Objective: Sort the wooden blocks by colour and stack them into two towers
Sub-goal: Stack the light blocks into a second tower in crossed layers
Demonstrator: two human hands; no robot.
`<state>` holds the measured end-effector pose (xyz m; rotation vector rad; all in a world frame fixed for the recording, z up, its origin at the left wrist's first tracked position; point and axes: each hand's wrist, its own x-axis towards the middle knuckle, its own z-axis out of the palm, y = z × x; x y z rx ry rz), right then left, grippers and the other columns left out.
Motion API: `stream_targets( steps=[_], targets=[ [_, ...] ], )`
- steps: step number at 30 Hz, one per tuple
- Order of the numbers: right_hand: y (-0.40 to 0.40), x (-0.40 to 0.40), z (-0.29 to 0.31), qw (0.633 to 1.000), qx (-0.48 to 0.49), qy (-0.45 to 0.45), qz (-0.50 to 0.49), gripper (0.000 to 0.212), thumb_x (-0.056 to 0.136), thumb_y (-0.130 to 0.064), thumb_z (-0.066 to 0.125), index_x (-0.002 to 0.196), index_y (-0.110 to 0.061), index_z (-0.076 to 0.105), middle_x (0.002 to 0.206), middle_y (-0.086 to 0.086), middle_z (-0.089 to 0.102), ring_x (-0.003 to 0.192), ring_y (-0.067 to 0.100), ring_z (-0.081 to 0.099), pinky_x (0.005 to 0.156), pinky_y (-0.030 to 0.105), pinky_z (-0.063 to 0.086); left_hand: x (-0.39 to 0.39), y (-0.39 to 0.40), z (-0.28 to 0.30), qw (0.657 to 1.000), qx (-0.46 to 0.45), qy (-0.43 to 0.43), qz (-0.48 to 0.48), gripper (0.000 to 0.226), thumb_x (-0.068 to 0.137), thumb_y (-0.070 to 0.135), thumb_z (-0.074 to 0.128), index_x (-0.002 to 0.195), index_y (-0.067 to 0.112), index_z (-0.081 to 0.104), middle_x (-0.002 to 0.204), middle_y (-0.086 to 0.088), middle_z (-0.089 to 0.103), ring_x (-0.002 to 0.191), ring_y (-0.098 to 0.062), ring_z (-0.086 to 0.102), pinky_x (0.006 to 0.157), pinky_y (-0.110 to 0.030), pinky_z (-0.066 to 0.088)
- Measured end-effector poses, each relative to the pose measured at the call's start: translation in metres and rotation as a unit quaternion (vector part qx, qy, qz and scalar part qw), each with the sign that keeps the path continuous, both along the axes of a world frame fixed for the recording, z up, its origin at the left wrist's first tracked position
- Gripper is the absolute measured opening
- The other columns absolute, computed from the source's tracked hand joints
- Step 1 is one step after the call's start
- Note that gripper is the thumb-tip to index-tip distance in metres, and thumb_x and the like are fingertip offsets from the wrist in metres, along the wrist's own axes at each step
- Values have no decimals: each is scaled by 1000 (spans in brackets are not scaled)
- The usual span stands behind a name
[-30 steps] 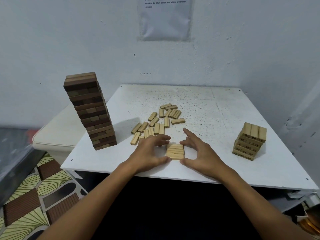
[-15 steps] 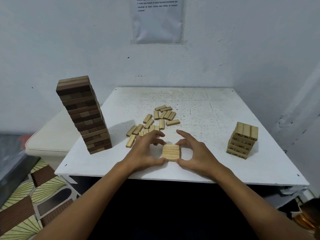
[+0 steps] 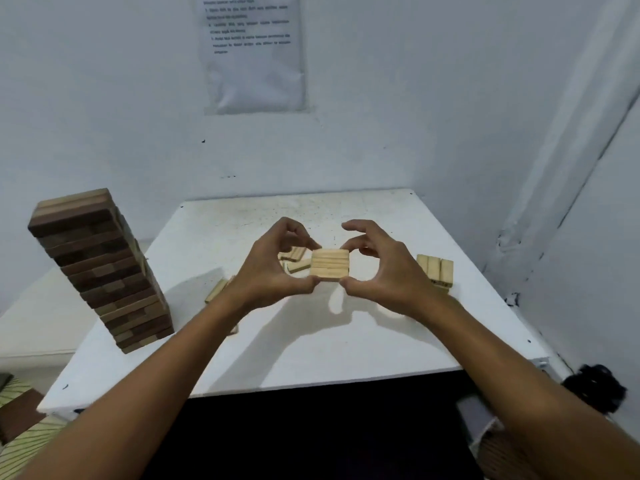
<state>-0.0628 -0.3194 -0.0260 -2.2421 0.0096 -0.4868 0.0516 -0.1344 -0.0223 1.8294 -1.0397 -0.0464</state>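
Both hands hold a flat row of pale blocks up above the white counter, the left hand pinching its left edge and the right hand its right edge, each grip grasping the set between thumb and fingers. A tall dark tower stands at the left; a short pale tower sits behind the right hand. Loose pale blocks lie behind the left hand.

The right hand hides the lower layers of the light tower. The left hand covers most of the loose light blocks on the table. Print on the wall sheet is too blurred to read.
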Motion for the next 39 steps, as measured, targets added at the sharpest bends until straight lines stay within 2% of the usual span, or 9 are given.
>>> stream_targets(
  steps=[2, 4, 7, 9, 15, 24, 28, 32, 39],
  targets=[
    [-14, -6, 10, 1000, 2, -17, -20, 72, 70, -18, 80, 129, -35, 44, 104, -17, 65, 108, 7, 57, 103, 29, 45, 1, -19, 10, 1000, -1, -12, -17, 53, 55, 31, 78, 98, 22, 49, 98, 11, 72, 101, -9, 64, 88, -36, 50],
    [-28, -14, 17, 999, 3, -25, -35, 70, 70, -14, 80, 127, -35, 46, 103, -17, 65, 107, 5, 58, 102, 24, 44, 0, -38, 17, 999, 4, -24, -32, 54, 55, 35, 78, 98, 24, 48, 100, 11, 72, 103, -7, 63, 91, -31, 47],
    [-49, -26, 22, 997, 2, -28, -68, 69, 70, -14, 81, 124, -37, 46, 102, -19, 64, 107, 1, 58, 98, 20, 44, -3, -67, 22, 998, 14, -32, -57, 52, 57, 26, 80, 97, 23, 48, 101, 8, 72, 103, -5, 61, 92, -28, 45],
    [-61, -34, 22, 996, 11, -25, -86, 68, 70, -12, 80, 123, -37, 46, 102, -17, 65, 108, 4, 58, 97, 21, 46, -4, -84, 22, 997, 22, -33, -70, 51, 58, 22, 80, 97, 21, 48, 100, 9, 72, 102, -2, 61, 92, -27, 46],
    [-90, -51, 13, 994, 16, -6, -111, 69, 70, -13, 82, 126, -31, 47, 103, -9, 67, 105, 2, 59, 94, 20, 46, -9, -124, 13, 994, 46, -13, -103, 51, 59, 25, 80, 94, 30, 44, 99, 11, 72, 103, 1, 61, 90, -26, 47],
    [-112, -60, 0, 991, 20, 5, -129, 67, 71, -15, 83, 125, -29, 47, 103, -10, 67, 104, 0, 59, 90, 20, 46, -12, -150, 4, 988, 71, 17, -137, 52, 59, 25, 79, 97, 27, 44, 99, 9, 73, 100, 3, 61, 91, -28, 46],
    [-115, -62, -4, 991, 17, 10, -135, 68, 71, -15, 84, 126, -30, 46, 104, -11, 66, 104, -2, 58, 89, 19, 46, -16, -153, 1, 986, 74, 38, -145, 56, 52, 38, 78, 96, 30, 44, 100, 7, 73, 105, -4, 62, 88, -26, 45],
    [-116, -64, -8, 990, 21, 13, -136, 68, 71, -14, 84, 126, -30, 46, 102, -12, 66, 105, 0, 58, 90, 20, 45, -18, -153, -4, 985, 76, 48, -147, 57, 51, 41, 77, 96, 30, 44, 100, 7, 73, 106, -6, 62, 88, -26, 45],
    [-115, -65, -14, 990, 17, 19, -141, 70, 71, -16, 84, 127, -30, 45, 104, -11, 65, 107, 3, 57, 91, 22, 45, -18, -154, -8, 985, 90, 38, -143, 50, 59, 31, 78, 96, 30, 44, 105, 6, 71, 109, -10, 60, 89, -28, 45]
  ],
)
